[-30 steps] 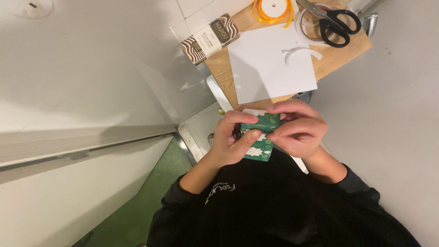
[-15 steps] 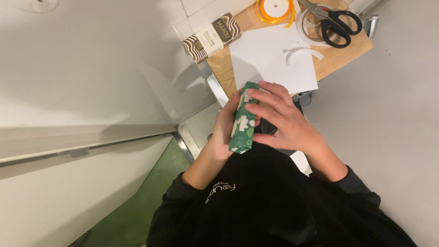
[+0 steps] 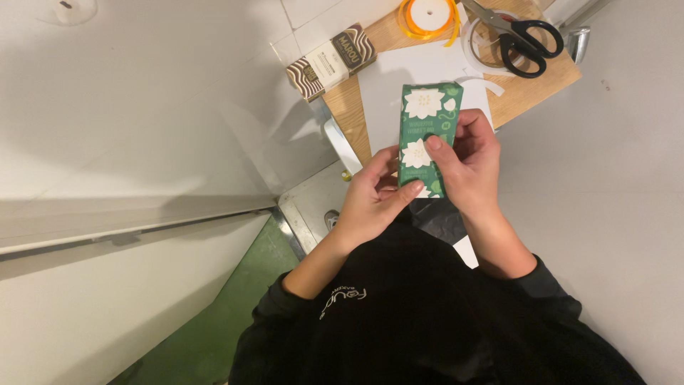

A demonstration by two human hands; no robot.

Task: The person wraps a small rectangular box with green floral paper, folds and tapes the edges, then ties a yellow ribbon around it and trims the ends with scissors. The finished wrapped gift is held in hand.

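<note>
A small wooden surface (image 3: 349,107) stood at the top of the view, its pale grain bare along the left edge and at the right corner. To its left ran a wall of large white tiles (image 3: 142,93) (glossy enough to catch soft reflections and a grey shadow beside the surface). Lower left, a long pale ledge (image 3: 128,224) crossed the view at a slant, with a white panel (image 3: 92,314) under it. Between that panel and the dark clothing, a strip of green floor (image 3: 235,306) showed. On the right the ground was a plain light grey floor (image 3: 620,185), evenly lit, with no hard shadows.
</note>
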